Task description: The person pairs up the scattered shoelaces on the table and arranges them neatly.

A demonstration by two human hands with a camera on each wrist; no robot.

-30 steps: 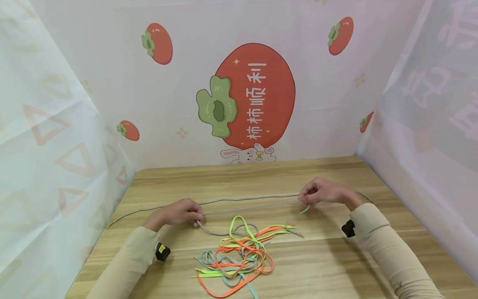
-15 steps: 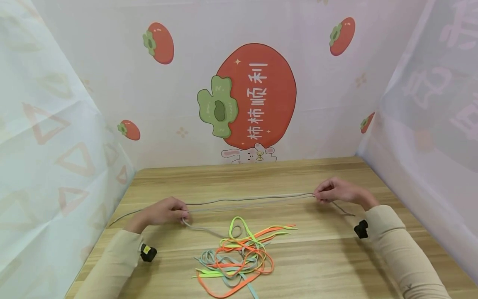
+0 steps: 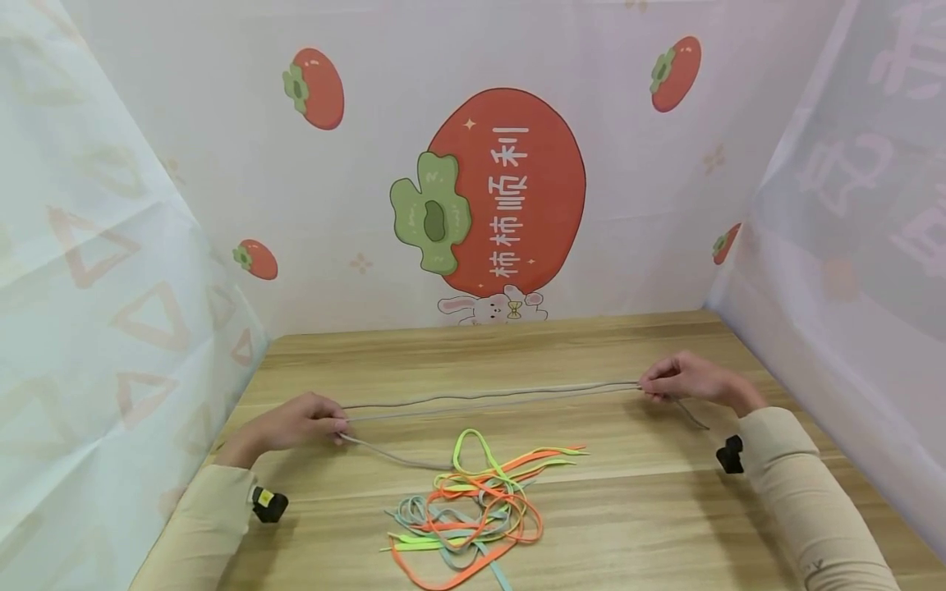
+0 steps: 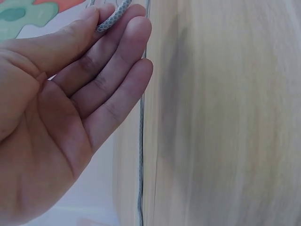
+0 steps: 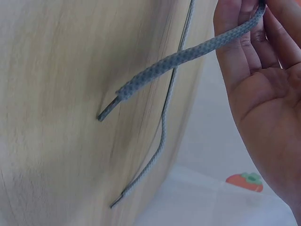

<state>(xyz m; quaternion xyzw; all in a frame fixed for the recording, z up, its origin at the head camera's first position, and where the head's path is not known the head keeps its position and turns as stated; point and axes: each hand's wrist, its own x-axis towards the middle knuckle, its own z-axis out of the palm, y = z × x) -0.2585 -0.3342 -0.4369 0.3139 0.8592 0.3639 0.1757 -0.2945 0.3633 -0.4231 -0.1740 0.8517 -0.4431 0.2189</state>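
Note:
A grey shoelace stretches nearly straight between my two hands over the table. My left hand pinches it between thumb and fingertips, and the rest of this lace slants down to the pile. At the other side my right hand grips the lace near one end; in the right wrist view its short tail hangs out with a dark tip. A second grey shoelace lies just behind, almost parallel, and passes beyond both hands. In the left wrist view that second lace runs past my fingers.
Nearer the front of the wooden table lies a tangled pile of orange, yellow-green and pale blue-grey shoelaces. A printed cloth backdrop stands behind the table, with cloth sides left and right.
My hands have moved apart, left hand leftward and right hand rightward, with the grey lace between them growing longer. Its loose loop by the pile has straightened out.

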